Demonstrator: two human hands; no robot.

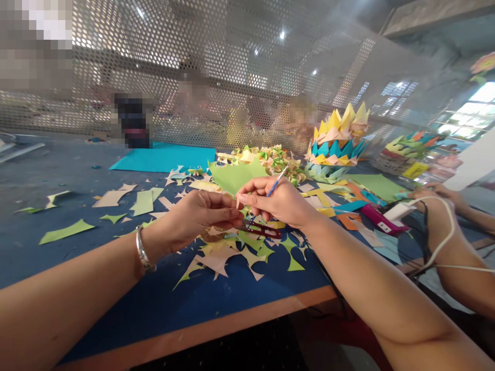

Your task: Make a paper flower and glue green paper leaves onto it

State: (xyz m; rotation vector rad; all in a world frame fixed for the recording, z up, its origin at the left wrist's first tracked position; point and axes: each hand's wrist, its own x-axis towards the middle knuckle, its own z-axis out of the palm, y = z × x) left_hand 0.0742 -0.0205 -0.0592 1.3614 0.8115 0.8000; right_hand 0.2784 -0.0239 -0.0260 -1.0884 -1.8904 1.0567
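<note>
Perforated metal screening [154, 72] rose behind the blue tabletop [85, 175], which was strewn with paper offcuts [218, 260], many with curved bites taken out. By the look of it, a good deal of cutting and shaping was done: a heap of small shaped paper pieces [284, 154] lay beyond your hands, and a tiered, pointed paper form [336, 147] stood to the right of it. What was left seemed to include the piece you were working, plus a green sheet [237, 178] before the heap and a turquoise sheet [166, 157] further left, both largely whole.

Your left hand [201, 211] was closed in a pinch, thumb against the bent fingers, with a small pale piece [238, 201] at its tips. Your right hand [278, 201] met it there, thumb and forefinger drawn together at the same piece, while a slim blue-and-white tool [277, 181] slanted up between its fingers. That piece sat above the offcuts, near the middle of your view; its exact fold was too small to make out. Just beneath your hands lay a dark red object [266, 230], partly hidden.
</note>
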